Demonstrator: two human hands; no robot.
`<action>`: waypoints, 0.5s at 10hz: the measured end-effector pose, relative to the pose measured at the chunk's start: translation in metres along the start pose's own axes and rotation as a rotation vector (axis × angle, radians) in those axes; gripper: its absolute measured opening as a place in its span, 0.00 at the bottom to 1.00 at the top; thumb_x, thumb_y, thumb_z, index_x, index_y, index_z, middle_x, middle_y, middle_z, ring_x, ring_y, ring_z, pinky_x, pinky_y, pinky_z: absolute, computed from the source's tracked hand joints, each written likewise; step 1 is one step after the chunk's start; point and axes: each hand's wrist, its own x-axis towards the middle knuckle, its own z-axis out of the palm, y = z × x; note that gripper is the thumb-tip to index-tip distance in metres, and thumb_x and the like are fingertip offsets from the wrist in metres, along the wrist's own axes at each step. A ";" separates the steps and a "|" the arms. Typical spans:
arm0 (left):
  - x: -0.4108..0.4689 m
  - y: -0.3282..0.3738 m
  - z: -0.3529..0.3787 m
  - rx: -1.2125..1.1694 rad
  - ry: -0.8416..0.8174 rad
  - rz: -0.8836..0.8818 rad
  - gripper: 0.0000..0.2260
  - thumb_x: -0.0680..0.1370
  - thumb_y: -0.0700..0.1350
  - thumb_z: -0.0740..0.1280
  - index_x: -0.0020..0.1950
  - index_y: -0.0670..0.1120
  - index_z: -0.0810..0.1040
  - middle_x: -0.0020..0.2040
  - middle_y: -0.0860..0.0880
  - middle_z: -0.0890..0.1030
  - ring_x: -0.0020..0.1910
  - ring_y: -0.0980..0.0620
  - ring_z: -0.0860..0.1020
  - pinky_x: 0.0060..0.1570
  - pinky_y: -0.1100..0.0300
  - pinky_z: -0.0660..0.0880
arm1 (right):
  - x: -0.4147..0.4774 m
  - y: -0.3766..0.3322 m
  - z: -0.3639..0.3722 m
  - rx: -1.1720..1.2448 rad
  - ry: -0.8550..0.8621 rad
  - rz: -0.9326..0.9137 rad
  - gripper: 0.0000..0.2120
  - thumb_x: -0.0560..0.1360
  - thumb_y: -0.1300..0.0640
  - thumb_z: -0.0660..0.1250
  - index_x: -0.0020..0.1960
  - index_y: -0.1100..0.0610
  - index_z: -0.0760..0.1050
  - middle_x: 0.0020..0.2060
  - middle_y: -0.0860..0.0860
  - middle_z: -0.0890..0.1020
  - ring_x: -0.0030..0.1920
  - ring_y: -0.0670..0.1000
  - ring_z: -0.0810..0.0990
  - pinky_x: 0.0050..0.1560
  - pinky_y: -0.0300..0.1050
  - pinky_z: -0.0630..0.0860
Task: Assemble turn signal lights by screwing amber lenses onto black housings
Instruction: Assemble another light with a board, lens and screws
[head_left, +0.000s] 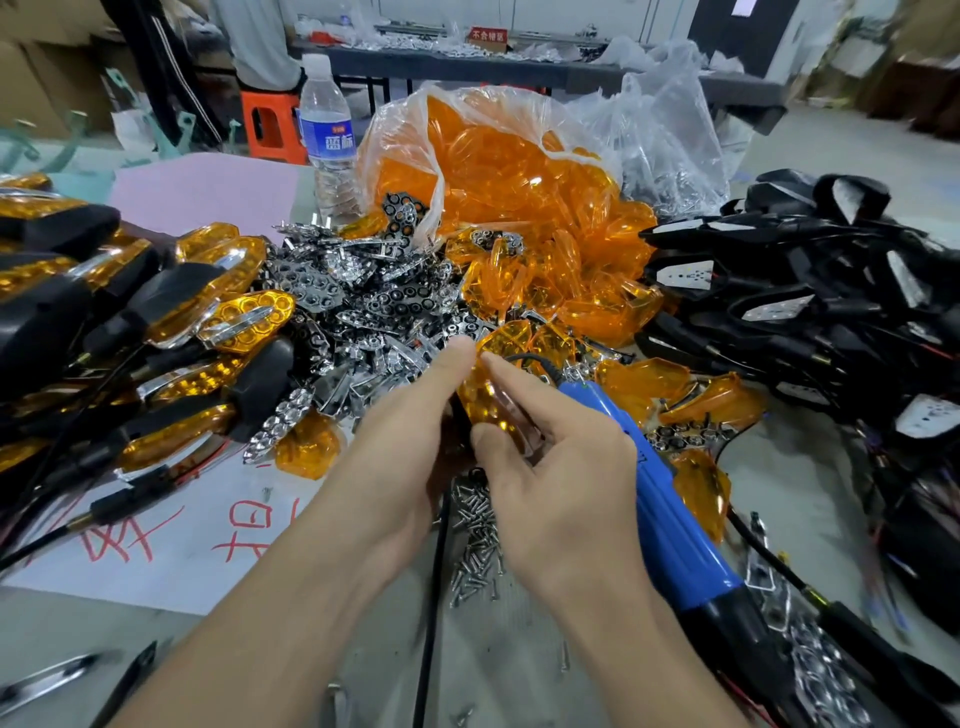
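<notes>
Left hand: the left hand (410, 415) comes in from below and grips the amber lens (491, 384), thumb laid along its upper left edge. The other fingers are hidden behind the part.
Right hand: the right hand (556, 467) pinches the same lens, index finger on the upper face and thumb on the lower edge. The two hands are close together, both clamped on this one part.
Reason for hold: opposed grips stop the lens rotating; probably it is being seated or aligned before fastening. Whether a housing already sits under it cannot be told.
Screwdriver: the blue screwdriver (670, 509) lies just beside the right hand, tip toward the lens. Whether the hidden fingers hold it cannot be told.
Screws: loose screws (478, 535) are heaped on the bench (519, 654) below the hands, within short reach.
Chrome reflectors: chrome reflectors (358, 301) are piled beyond the left hand.
Lens stock: an open clear bag (498, 166) spills further lenses toward the hands.
Black housings: wired black housings (810, 312) are stacked at the right.
Finished lights: finished lights (171, 306) are stacked at the left, apart from raw stock.
Layout logic: parts ring the working area, so each pick is short.
</notes>
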 end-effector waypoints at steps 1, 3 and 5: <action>-0.025 0.003 0.004 -0.068 -0.098 -0.035 0.19 0.88 0.43 0.50 0.40 0.45 0.72 0.35 0.37 0.71 0.18 0.65 0.73 0.28 0.74 0.70 | -0.003 -0.001 0.005 0.064 0.014 0.017 0.24 0.74 0.58 0.69 0.68 0.43 0.80 0.59 0.36 0.84 0.61 0.36 0.81 0.66 0.41 0.77; -0.027 -0.013 0.010 -0.019 -0.086 -0.116 0.27 0.71 0.57 0.66 0.59 0.38 0.83 0.58 0.35 0.82 0.59 0.37 0.81 0.70 0.44 0.73 | -0.006 -0.001 0.010 0.178 0.009 0.000 0.27 0.74 0.64 0.69 0.68 0.42 0.79 0.61 0.37 0.83 0.65 0.40 0.80 0.68 0.45 0.76; -0.031 -0.014 0.020 -0.117 -0.075 -0.075 0.25 0.60 0.55 0.67 0.53 0.44 0.79 0.52 0.40 0.77 0.51 0.43 0.76 0.56 0.51 0.76 | -0.006 0.003 0.015 0.178 -0.003 -0.028 0.26 0.71 0.68 0.67 0.67 0.55 0.81 0.61 0.39 0.83 0.66 0.38 0.79 0.69 0.39 0.74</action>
